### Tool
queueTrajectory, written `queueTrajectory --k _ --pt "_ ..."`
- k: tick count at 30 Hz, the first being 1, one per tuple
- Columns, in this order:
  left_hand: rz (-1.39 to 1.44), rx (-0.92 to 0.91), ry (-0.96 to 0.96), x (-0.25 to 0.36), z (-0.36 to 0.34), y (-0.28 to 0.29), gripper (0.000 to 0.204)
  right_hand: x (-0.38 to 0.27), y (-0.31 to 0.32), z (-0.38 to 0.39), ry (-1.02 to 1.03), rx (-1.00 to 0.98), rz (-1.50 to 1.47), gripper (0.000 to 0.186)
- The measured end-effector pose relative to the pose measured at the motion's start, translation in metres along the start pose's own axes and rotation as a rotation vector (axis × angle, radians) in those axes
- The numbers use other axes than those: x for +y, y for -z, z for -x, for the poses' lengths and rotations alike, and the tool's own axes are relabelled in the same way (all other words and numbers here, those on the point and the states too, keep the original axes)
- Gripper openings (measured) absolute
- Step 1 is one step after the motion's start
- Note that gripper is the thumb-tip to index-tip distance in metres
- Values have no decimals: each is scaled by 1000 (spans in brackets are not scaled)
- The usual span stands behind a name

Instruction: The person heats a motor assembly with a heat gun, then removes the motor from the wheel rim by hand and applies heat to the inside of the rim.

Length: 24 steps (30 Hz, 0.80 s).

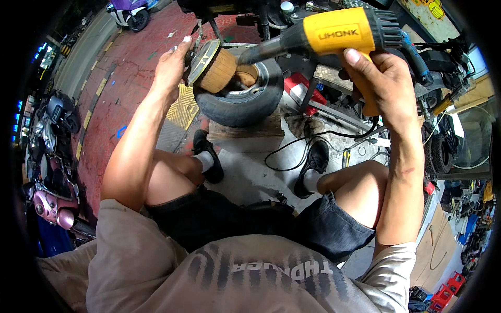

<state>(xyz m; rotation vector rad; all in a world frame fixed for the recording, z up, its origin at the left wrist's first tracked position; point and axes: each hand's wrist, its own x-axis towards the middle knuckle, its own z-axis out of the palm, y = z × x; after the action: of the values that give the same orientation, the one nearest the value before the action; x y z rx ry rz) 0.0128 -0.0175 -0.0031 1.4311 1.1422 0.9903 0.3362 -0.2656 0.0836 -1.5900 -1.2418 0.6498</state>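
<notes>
My left hand (175, 68) grips a round metal-rimmed part (203, 60) with a ribbed tan cylinder (219, 72) on it, held tilted above the tyre; what exactly its fingers close round is partly hidden. My right hand (383, 78) is closed on the handle of a yellow and black heat gun (336, 36), whose long dark nozzle (258, 52) points left at the tan cylinder. Below, a black tyre on a wheel (232, 109) lies flat on a wooden block (245, 138), with a smaller tan piece (245, 78) inside its rim.
A bench (331, 78) with tools, a red case (300, 91) and black cables (292, 146) are beyond my right foot. Parked scooters (57, 198) line the left, on red paving beside a road (78, 52). More tools and red crates (451, 287) crowd the right.
</notes>
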Motion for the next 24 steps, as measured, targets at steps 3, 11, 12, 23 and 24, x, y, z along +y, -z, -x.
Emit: queueTrajectory --k 3,11,12,23,24 --pt "6 -21 7 -3 0 4 46 -11 -17 8 98 32 87 35" --pt "-66 -92 38 -11 -2 14 51 -11 -38 38 581 90 299 29" --pt "-69 -99 36 -12 -4 15 52 -12 -38 42 588 43 345 32" --pt "-99 -16 -1 -16 -21 6 57 -12 -38 42 626 43 340 29" --pt "-147 9 -9 -16 -24 7 57 -12 -36 43 597 53 331 29"
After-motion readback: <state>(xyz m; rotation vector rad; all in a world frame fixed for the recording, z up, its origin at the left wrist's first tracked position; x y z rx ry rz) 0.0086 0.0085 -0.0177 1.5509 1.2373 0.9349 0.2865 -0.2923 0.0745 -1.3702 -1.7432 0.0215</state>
